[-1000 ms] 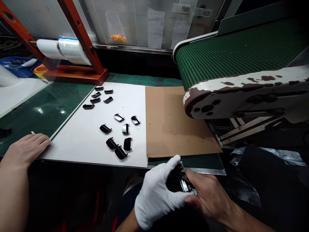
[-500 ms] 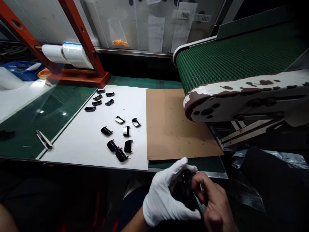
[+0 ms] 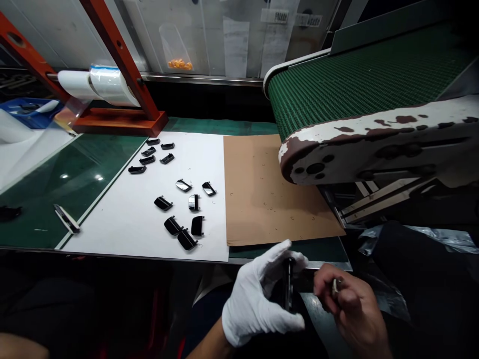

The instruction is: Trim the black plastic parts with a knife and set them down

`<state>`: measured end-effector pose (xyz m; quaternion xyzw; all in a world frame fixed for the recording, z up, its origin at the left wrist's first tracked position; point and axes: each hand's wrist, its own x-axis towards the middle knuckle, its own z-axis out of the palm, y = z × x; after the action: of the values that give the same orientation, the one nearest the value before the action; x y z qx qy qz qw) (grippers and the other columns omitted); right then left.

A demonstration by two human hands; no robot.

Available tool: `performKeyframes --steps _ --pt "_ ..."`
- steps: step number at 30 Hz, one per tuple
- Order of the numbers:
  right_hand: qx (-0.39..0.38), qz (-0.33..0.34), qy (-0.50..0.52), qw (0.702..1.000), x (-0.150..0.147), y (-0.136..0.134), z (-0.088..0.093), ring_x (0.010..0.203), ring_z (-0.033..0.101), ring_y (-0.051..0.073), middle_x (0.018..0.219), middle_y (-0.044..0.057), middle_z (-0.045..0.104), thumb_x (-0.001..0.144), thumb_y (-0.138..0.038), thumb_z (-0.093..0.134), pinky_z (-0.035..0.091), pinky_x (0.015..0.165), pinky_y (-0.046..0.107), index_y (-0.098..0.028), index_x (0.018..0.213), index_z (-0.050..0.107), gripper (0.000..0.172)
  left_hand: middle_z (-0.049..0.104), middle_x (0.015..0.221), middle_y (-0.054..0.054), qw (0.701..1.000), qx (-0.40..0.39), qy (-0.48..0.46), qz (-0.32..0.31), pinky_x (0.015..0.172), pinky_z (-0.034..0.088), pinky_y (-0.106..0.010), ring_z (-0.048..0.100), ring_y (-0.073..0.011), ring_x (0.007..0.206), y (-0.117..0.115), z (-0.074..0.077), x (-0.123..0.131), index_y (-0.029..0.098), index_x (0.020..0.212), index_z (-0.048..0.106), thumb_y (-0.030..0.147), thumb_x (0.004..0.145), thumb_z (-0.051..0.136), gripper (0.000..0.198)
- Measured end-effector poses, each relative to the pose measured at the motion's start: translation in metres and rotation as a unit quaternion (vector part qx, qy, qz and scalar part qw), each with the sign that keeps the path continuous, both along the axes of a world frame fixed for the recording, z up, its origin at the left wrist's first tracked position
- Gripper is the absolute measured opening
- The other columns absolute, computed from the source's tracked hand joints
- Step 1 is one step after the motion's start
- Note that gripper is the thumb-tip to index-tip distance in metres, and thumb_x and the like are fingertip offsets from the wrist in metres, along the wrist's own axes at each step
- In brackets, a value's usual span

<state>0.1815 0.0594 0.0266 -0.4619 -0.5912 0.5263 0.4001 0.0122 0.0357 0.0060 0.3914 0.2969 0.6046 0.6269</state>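
Right hand moved off the black part, pinching a metal bit. Gloved left hand grips the part. Orange bits in a bag

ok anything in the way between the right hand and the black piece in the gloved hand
Nothing visible: only a gap separates the right hand from the glossy black piece in the gloved left hand.

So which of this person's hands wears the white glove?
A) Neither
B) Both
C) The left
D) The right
C: the left hand is gloved and holds a glossy black part, while the right hand is bare, pinching a small silver piece.
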Motion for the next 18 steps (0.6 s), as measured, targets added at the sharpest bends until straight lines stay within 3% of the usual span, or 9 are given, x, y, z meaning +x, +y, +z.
performKeyframes --steps 3,6,8,12,16,18 --pt "-0.014 -0.031 -0.02 0.999 0.009 0.001 -0.008 0.045 0.031 0.012 0.05 -0.006 0.035 0.063 -0.082 0.055 0.026 0.044 0.026 -0.023 0.073 0.064 0.061 0.066 0.116 -0.009 0.999 -0.036 -0.011 -0.002 0.102 0.045 -0.043 0.061 -0.0309 0.113 0.0 0.002 -0.002 0.022 0.132 0.053 0.03 0.054 0.091 0.088" --pt "-0.026 -0.026 -0.061 0.997 0.011 0.0 -0.011 0.049 0.032 0.012 0.057 -0.006 0.038 0.068 -0.076 0.058 0.026 0.046 0.025 -0.025 0.093 0.062 0.056 0.066 0.116 -0.009 0.998 -0.067 -0.014 -0.007 0.102 0.045 -0.041 0.06 -0.0307 0.113 0.001 0.007 -0.003 0.023 0.13 0.055 0.036 0.056 0.09 0.084" --pt "-0.034 -0.02 -0.077 0.996 0.01 0.0 -0.009 0.051 0.032 0.013 0.06 -0.006 0.037 0.072 -0.08 0.046 0.025 0.046 0.026 -0.026 0.103 0.058 0.064 0.065 0.118 -0.008 0.998 -0.069 0.007 -0.001 0.103 0.044 -0.04 0.059 -0.03 0.114 0.002 0.009 -0.004 0.025 0.131 0.054 0.036 0.058 0.089 0.081" --pt "-0.023 0.006 -0.101 0.995 0.006 0.0 -0.007 0.053 0.034 0.015 0.065 -0.005 0.038 0.075 -0.085 0.023 0.028 0.048 0.027 -0.027 0.115 0.05 0.075 0.066 0.117 -0.005 0.991 -0.045 0.124 0.018 0.103 0.045 -0.037 0.061 -0.0272 0.112 0.003 0.012 -0.003 0.026 0.132 0.053 0.036 0.063 0.086 0.077" --pt "0.01 0.04 -0.136 0.99 0.007 -0.001 -0.011 0.053 0.04 0.015 0.065 -0.005 0.041 0.077 -0.08 0.035 0.032 0.051 0.027 -0.028 0.116 0.047 0.066 0.066 0.116 -0.005 0.97 -0.008 0.238 0.056 0.099 0.048 -0.032 0.064 -0.0238 0.106 0.004 0.012 -0.004 0.023 0.134 0.05 0.038 0.067 0.083 0.076" --pt "0.017 0.041 -0.137 0.99 0.008 -0.002 -0.014 0.054 0.041 0.014 0.064 -0.005 0.04 0.078 -0.076 0.044 0.034 0.052 0.027 -0.029 0.114 0.05 0.06 0.066 0.117 -0.006 0.945 0.014 0.318 0.079 0.094 0.051 -0.031 0.065 -0.0229 0.103 0.004 0.012 -0.006 0.021 0.135 0.047 0.036 0.07 0.081 0.075"
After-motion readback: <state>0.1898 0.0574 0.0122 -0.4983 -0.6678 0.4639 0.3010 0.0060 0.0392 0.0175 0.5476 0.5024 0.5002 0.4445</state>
